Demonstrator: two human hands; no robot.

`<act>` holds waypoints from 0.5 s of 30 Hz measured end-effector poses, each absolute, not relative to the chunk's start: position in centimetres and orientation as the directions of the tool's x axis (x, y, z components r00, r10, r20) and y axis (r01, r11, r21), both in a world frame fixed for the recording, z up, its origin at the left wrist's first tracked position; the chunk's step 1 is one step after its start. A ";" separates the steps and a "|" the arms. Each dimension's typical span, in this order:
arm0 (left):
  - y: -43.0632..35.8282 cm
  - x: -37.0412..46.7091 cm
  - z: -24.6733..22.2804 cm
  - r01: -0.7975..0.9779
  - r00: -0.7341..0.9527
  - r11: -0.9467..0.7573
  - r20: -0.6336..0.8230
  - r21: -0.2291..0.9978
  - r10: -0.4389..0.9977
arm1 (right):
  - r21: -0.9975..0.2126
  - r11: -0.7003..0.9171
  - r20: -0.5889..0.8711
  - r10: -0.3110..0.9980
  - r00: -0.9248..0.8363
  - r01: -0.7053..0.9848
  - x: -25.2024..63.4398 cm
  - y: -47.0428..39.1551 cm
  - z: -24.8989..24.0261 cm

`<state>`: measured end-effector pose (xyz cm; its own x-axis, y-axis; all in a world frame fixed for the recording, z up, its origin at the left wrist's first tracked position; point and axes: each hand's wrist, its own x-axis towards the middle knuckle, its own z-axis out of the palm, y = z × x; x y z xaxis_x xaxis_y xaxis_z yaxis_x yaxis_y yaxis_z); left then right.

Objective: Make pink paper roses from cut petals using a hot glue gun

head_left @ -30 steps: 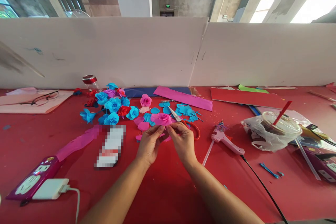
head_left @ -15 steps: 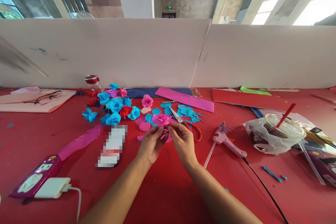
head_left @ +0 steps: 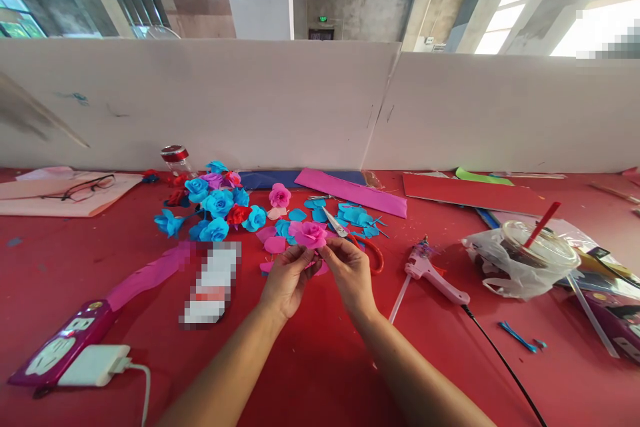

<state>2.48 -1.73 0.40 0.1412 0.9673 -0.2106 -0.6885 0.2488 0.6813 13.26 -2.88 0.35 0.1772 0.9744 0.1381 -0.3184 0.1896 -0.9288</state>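
Note:
A pink paper flower (head_left: pixel 309 233) with ruffled petals faces up between my two hands. My left hand (head_left: pixel 289 280) pinches it from below on its left side, fingers curled under the bloom. From the right, my right hand (head_left: pixel 349 275) grips its underside with thumb and fingertips; the base of the flower is hidden by the fingers. Just behind lie red-handled scissors (head_left: pixel 373 255), partly covered by my right hand. Loose pink petals (head_left: pixel 275 245) and blue petals (head_left: pixel 356 215) are scattered around the flower, and a finished pink flower (head_left: pixel 280 195) lies farther back.
Blue and red paper flowers (head_left: pixel 218 203) cluster at left behind a blurred phone (head_left: pixel 213 283). A power strip (head_left: pixel 60 347) with a white charger (head_left: pixel 95 365) is front left. To the right are a pink glue gun (head_left: pixel 435 273) with its cord and a bagged cup (head_left: pixel 540 243).
The pink flower in my hands has tilted and turned slightly, and it shows a little more fully above my fingertips. Both hands stay in nearly the same place.

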 end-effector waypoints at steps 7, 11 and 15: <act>-2.0 2.1 1.1 -0.541 0.125 0.062 0.008 0.839 0.992 | -0.919 0.279 0.239 0.956 0.169 -0.278 13.6 -3.2 0.6; -1.9 2.1 0.9 -0.529 0.154 0.030 0.061 0.848 0.986 | -0.913 0.355 0.332 0.933 0.140 -0.203 13.8 -3.7 0.9; -2.1 2.1 0.7 -0.572 0.173 0.090 0.013 0.815 0.985 | -0.897 0.413 0.399 0.910 0.117 -0.158 14.0 -4.2 1.2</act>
<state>2.12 -2.09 0.67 0.1732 0.9848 0.0133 -0.5721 0.0896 0.8153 13.98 -4.16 1.16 0.1168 0.9096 0.3987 -0.1580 0.4134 -0.8967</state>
